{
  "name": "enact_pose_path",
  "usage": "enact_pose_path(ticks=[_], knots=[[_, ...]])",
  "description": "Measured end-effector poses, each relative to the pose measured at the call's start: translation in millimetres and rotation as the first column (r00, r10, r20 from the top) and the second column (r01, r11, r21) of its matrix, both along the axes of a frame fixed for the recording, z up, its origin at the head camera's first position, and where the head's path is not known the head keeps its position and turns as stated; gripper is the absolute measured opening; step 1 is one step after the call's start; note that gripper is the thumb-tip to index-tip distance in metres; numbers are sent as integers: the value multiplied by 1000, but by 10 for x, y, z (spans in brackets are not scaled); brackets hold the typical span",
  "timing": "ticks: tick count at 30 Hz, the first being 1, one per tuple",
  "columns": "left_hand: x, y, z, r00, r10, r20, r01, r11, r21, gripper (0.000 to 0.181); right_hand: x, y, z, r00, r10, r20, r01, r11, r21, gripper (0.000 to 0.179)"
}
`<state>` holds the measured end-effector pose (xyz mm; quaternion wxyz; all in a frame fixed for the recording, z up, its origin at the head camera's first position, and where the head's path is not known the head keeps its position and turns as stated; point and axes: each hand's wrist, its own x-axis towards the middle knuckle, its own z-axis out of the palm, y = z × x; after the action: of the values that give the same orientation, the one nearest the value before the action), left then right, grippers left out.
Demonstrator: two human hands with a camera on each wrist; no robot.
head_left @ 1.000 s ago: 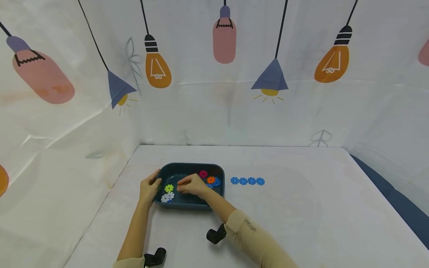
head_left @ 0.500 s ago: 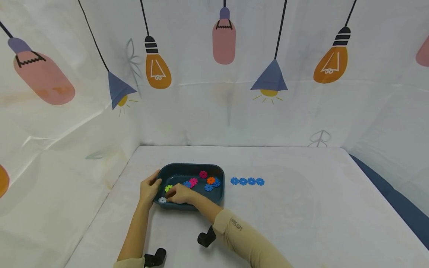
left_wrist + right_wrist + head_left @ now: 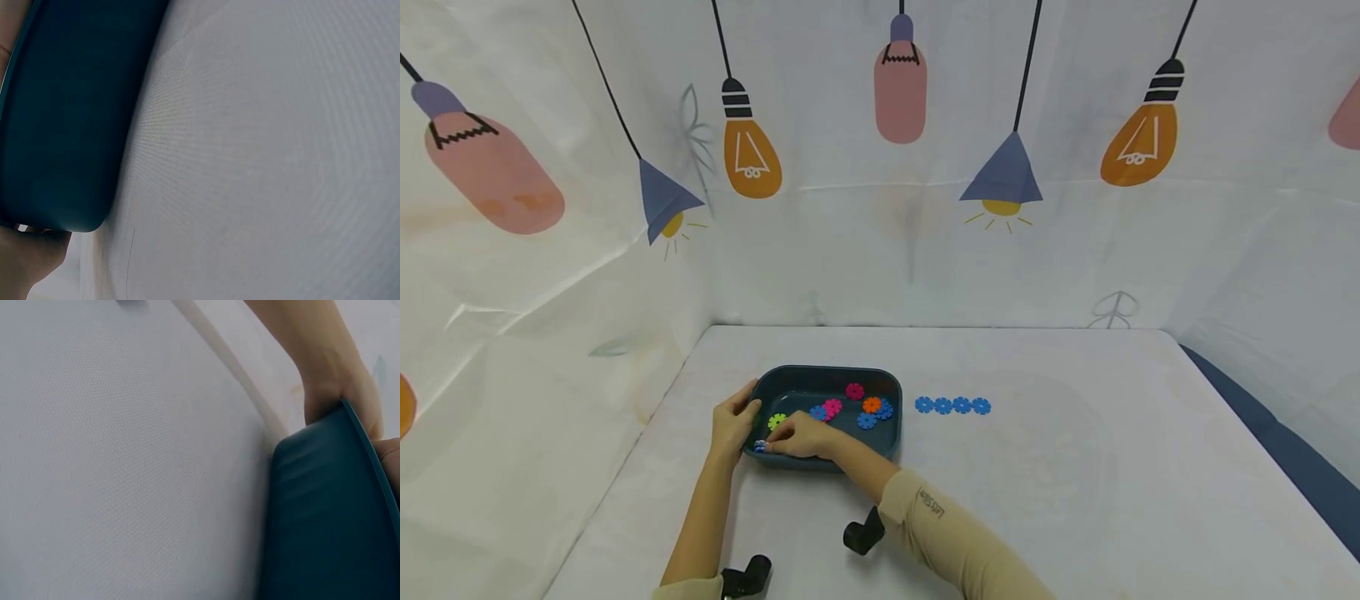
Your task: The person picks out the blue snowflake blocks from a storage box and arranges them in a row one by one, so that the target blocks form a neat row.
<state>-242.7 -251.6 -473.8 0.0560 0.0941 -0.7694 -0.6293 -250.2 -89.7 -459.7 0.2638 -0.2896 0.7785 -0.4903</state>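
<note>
A dark teal tray (image 3: pixel 827 463) sits on the white table. My left hand (image 3: pixel 730 427) grips its left rim, thumb over the edge; the left wrist view shows part of this left hand (image 3: pixel 34 259) against the tray wall. Inside the tray's near left corner, my right hand (image 3: pixel 801 435) pinches at white and blue flower-shaped plastic discs (image 3: pixel 760 447), which stand tilted at its fingertips. Its fingers partly hide how many it holds. Beside that hand lies a yellow-green disc (image 3: pixel 777 421).
In the tray lie pink discs (image 3: pixel 832 407), an orange disc (image 3: pixel 872 404) and blue discs (image 3: pixel 867 420). Right of the tray, several blue discs (image 3: pixel 952 405) form a row on the table (image 3: pixel 1075 483). A printed white sheet (image 3: pixel 850 250) hangs behind.
My right hand has moved left and nearer inside the tray, uncovering pink and blue discs. The white disc there has tilted, showing blue beside it. My left hand keeps its grip.
</note>
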Motion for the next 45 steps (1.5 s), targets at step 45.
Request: enact_pose_path(ticks=[45], knots=[[0,13,16,1000,-6,-4,7,1000,17,46,-27,-8,-10,997,74,2,-74,997,17,25]])
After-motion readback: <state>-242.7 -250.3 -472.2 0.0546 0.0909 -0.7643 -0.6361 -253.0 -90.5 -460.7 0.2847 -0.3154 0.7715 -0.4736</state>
